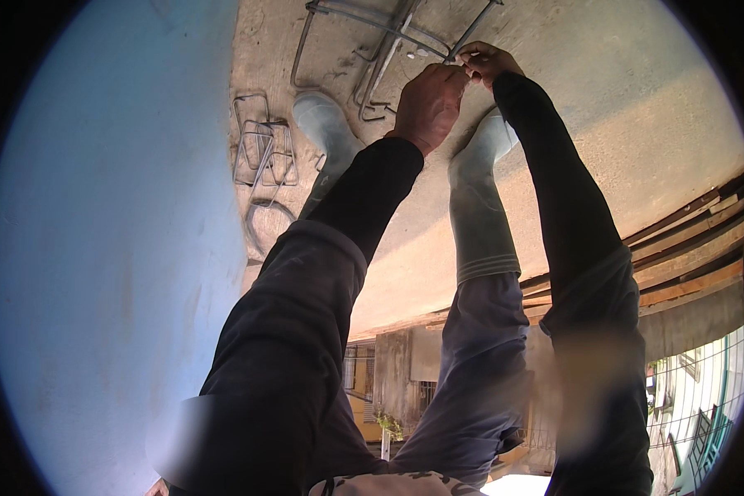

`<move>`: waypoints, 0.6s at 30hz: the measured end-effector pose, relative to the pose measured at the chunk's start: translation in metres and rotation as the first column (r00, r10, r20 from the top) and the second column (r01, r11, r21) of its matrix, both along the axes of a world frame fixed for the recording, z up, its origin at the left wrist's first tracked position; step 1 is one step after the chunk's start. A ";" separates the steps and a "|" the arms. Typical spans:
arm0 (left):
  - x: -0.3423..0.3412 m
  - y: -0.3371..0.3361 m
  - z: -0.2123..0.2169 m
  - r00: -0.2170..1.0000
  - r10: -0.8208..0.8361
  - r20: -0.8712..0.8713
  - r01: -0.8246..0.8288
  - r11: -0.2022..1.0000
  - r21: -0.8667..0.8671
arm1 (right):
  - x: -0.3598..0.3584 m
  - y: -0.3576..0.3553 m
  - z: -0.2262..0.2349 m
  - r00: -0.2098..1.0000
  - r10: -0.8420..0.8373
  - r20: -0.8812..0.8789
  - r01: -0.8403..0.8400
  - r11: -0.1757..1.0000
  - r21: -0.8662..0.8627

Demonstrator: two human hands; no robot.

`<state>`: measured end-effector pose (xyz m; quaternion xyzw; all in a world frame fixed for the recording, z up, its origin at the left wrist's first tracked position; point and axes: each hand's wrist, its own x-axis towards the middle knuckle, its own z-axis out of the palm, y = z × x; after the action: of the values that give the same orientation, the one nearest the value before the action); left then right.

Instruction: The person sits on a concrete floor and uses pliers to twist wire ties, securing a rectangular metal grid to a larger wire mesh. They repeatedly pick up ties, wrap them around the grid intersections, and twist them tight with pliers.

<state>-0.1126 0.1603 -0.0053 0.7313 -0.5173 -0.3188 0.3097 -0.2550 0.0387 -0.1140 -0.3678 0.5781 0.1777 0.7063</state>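
Note:
Bent steel rebar forms an open frame on the concrete floor at the top of the view, with loose bars lying within it. My left hand is closed, its fingertips pinched together by the frame's near right corner. Right beside it, my right hand has its fingers curled at that same corner, where two bars meet. Fingertips of both hands come close together. Whatever small thing they pinch is hidden or too fine to make out.
Several bent rebar stirrups lie piled at left, near a ring of wire or bar. A pale blue wall rises along the left side. My rubber boots stand apart below the frame. Wooden planks are stacked at right.

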 end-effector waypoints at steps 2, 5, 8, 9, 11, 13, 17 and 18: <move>0.005 0.014 -0.004 0.996 -0.076 0.055 0.077 0.997 -0.015 | 0.030 0.001 0.030 0.994 0.103 -0.042 -0.104 0.994 -0.016; 0.006 0.012 -0.006 0.984 -0.147 0.097 0.152 0.987 -0.046 | 0.021 0.002 0.039 0.991 0.126 -0.041 -0.129 0.987 -0.096; 0.010 0.012 -0.001 0.970 -0.215 0.110 0.208 0.975 0.074 | 0.023 0.006 0.046 0.977 0.211 -0.033 -0.213 0.960 -0.179; 0.010 0.012 -0.002 0.971 -0.220 0.097 0.210 0.972 0.104 | 0.023 0.005 0.048 0.967 0.252 -0.040 -0.254 0.948 -0.193; 0.008 0.012 -0.003 0.972 -0.225 0.074 0.210 0.963 0.166 | 0.028 0.006 0.049 0.939 0.338 -0.057 -0.342 0.912 -0.228; -0.001 0.008 -0.003 0.977 -0.211 0.030 0.210 0.976 0.052 | 0.017 0.004 0.034 0.908 0.402 -0.118 -0.419 0.864 -0.280; 0.005 0.030 0.005 0.969 0.165 -0.184 -0.124 0.969 0.215 | 0.043 -0.004 0.055 0.803 0.567 -0.182 -0.595 0.740 -0.314; 0.007 0.031 0.001 0.945 0.313 -0.092 -0.283 0.926 0.249 | 0.039 -0.006 0.055 0.806 0.568 -0.169 -0.588 0.731 -0.347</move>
<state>-0.1053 0.1914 -0.0046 0.8102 -0.3377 -0.3736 0.3000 -0.2160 0.0331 -0.0589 -0.6550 0.4763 0.2812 0.5149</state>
